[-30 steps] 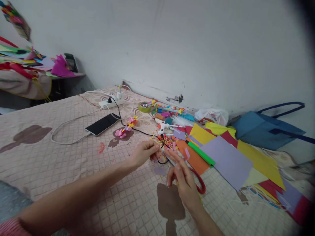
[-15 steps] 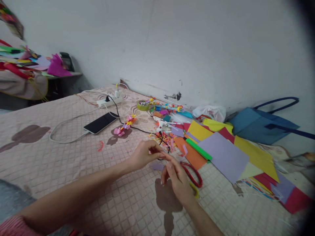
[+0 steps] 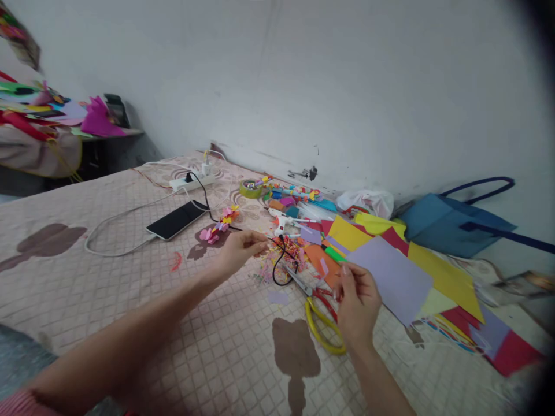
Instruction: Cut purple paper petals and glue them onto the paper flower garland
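Note:
My left hand [image 3: 240, 249] hovers by a heap of tiny paper scraps [image 3: 286, 254], thumb and fingertips pinched together. What sits in that pinch, if anything, is too small to make out. My right hand [image 3: 358, 297] is closed too, its thumb pressed to the fingers over the orange paper [image 3: 321, 261]; its contents cannot be made out. Between the hands lie scissors [image 3: 309, 312] with yellow and red handles, blades towards the scraps. A long green tool [image 3: 335, 254] with a dark tip is partly behind my right hand. Behind the scraps rests a white glue gun [image 3: 281, 222] with a black cord.
Coloured paper sheets [image 3: 390, 277] spread at the right, before a blue bag [image 3: 455, 225]. A phone [image 3: 177, 219] on a charging cable lies left, near a power strip [image 3: 191, 182]. A paper flower strip [image 3: 221, 224] and a tape roll [image 3: 250, 189] are behind my left hand.
My hands, together before, have drawn apart: the left went left and away from me, the right moved right. The scissors and small scraps between them now show more fully.

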